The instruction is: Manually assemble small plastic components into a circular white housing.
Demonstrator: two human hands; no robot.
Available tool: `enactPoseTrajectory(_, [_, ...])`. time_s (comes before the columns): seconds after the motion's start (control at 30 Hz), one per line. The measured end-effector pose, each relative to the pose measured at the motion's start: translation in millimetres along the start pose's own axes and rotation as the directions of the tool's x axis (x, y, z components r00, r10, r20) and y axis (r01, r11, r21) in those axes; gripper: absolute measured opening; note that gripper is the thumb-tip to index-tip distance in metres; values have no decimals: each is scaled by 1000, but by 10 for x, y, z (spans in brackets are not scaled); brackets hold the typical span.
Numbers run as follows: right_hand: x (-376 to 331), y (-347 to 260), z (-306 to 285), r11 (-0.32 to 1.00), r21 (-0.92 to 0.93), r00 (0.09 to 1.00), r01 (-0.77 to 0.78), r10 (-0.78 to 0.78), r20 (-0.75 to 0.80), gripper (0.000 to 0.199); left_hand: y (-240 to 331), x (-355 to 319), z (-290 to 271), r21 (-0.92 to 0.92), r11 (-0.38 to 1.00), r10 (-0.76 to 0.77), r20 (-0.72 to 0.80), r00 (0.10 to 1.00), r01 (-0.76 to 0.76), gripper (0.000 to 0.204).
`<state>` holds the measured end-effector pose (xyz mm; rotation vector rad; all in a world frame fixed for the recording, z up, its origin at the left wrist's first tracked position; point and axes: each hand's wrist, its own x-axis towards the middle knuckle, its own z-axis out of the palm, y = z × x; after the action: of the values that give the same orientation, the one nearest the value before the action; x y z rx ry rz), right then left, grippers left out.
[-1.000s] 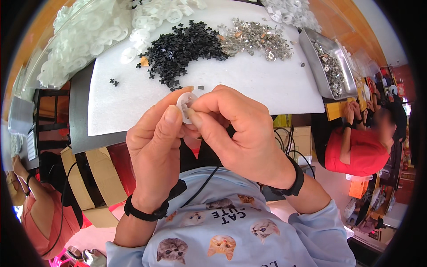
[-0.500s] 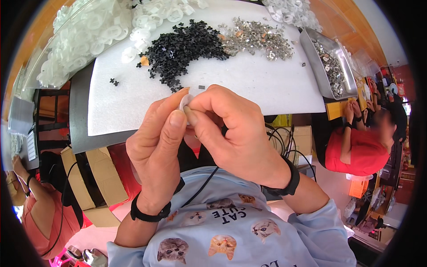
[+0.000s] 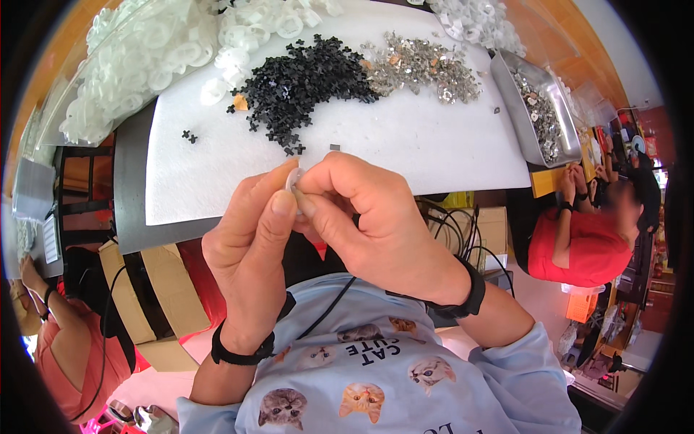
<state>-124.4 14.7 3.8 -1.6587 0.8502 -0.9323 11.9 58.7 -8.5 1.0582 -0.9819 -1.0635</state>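
A small round white plastic part (image 3: 293,179) is held edge-on between my two hands, just past the near edge of the white foam sheet (image 3: 210,170). My left hand (image 3: 249,235) pinches it from the left between thumb and fingers. From the right, the thumb and curled forefinger of my right hand (image 3: 383,228) press on the same part. Fingertips cover much of it, so any smaller piece there is hidden. Beyond my fingers lies a heap of black cross-shaped pieces (image 3: 311,83), and to its right a heap of small silvery metal pieces (image 3: 426,69).
A metal tray (image 3: 515,108) with metal pieces stands at the right. Clear bags of white round parts (image 3: 152,79) fill the far left; more white parts (image 3: 477,25) lie far right. Cardboard boxes (image 3: 170,293) stand below the table. A person in red (image 3: 578,242) sits at right, another at left (image 3: 72,354).
Both hands have come slightly nearer and to the left with the white part between them. The grip looks the same. The heaps sit slightly lower in view.
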Motion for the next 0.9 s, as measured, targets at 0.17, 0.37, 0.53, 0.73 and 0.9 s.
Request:
enactPoseTrajectory(0.17, [42, 33, 43, 999, -1, 999, 36, -36, 2, 4, -4, 37, -97, 124, 992, 31, 30, 999, -35, 30])
enactPoseTrajectory(0.37, [459, -99, -499, 847, -479, 962, 232, -125, 244, 11, 145, 168, -254, -179, 977, -142, -121, 982, 119, 28])
enactPoseTrajectory(0.53, [732, 55, -484, 662, -674, 930, 328, -100, 354, 10, 184, 219, -279, -225, 968, -134, -86, 987, 112, 32])
enactPoseTrajectory(0.73, [823, 5, -411, 567, -764, 924, 309, 12, 382, 9, 138, 184, -318, -290, 949, -146, -57, 988, 123, 32])
enactPoseTrajectory(0.9, [796, 36, -361, 550, -749, 915, 369, -71, 398, 12, 133, 191, -294, -308, 940, -163, -26, 986, 147, 32])
